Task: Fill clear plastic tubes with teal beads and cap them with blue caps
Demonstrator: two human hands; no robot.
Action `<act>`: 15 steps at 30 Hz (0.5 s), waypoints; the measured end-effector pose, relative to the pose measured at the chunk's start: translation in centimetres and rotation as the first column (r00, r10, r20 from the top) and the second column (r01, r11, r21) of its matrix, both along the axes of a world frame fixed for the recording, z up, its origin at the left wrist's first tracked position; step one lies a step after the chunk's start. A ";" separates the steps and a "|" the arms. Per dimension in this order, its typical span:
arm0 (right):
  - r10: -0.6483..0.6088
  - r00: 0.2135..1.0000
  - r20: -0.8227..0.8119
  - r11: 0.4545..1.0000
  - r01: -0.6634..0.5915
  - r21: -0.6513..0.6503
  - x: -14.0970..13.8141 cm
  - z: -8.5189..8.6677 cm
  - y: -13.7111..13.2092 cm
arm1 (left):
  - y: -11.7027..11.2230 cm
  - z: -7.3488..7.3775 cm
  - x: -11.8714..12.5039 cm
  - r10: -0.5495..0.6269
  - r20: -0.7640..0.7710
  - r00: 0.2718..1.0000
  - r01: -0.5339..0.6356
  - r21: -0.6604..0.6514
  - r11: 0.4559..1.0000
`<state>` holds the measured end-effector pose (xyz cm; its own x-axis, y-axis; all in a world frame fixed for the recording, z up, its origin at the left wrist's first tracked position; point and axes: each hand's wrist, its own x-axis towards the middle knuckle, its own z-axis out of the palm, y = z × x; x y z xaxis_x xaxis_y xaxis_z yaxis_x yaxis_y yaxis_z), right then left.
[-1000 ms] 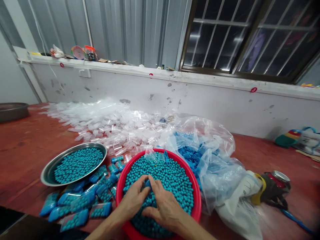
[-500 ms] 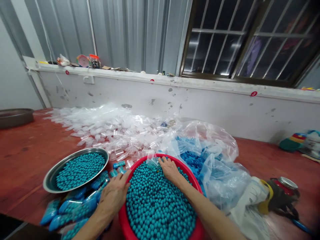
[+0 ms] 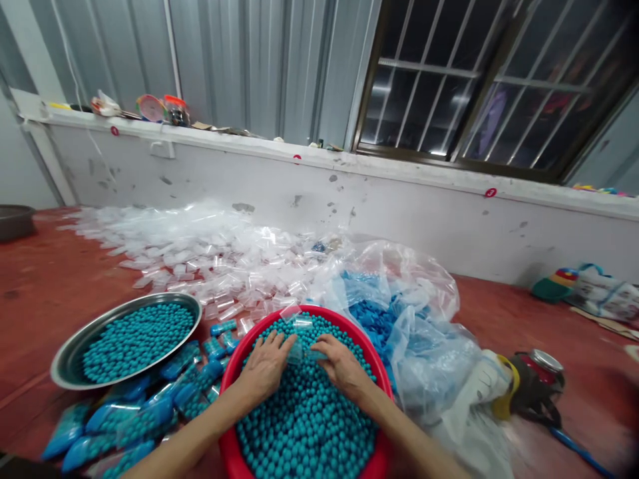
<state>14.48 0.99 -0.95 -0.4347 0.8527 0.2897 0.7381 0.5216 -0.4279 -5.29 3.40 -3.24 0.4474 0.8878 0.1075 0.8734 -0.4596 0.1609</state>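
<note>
A red basin [image 3: 380, 372] full of teal balls [image 3: 309, 426] sits right in front of me. Both my hands are over the balls at the basin's far side. My left hand [image 3: 264, 366] and my right hand [image 3: 342, 362] each pinch an end of a small clear plastic bag [image 3: 302, 351] held between them. Left of the basin lie several filled bags of teal balls [image 3: 130, 416]. Another clear bag [image 3: 297, 318] rests on the basin's far rim.
A steel dish [image 3: 64, 362] of teal balls stands at the left. A heap of empty clear bags [image 3: 200, 249] spreads behind. A big plastic sack with blue pieces [image 3: 399, 313] lies right of the basin, and a red can [image 3: 542, 376] beyond it. A dark pan [image 3: 14, 221] is far left.
My left hand came back from the filled bags at the basin's left rim. My right hand drew back from the far rim with a clear bag. Both hands now meet on it.
</note>
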 end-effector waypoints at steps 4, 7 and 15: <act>-0.129 0.991 -0.021 0.991 0.130 0.016 -0.4 0.5 -0.6 | -1.9 1.0 1.0 0.057 0.094 0.994 -0.065 0.085 0.994; -0.082 0.986 -0.144 0.995 0.072 -0.076 -1.5 0.2 -2.5 | -3.9 1.2 2.2 -0.019 0.299 0.954 0.011 0.029 1.000; -0.008 0.999 -0.035 0.983 0.001 -0.185 0.3 0.7 -4.1 | -6.1 0.9 3.0 0.043 0.498 0.866 0.122 -0.293 0.948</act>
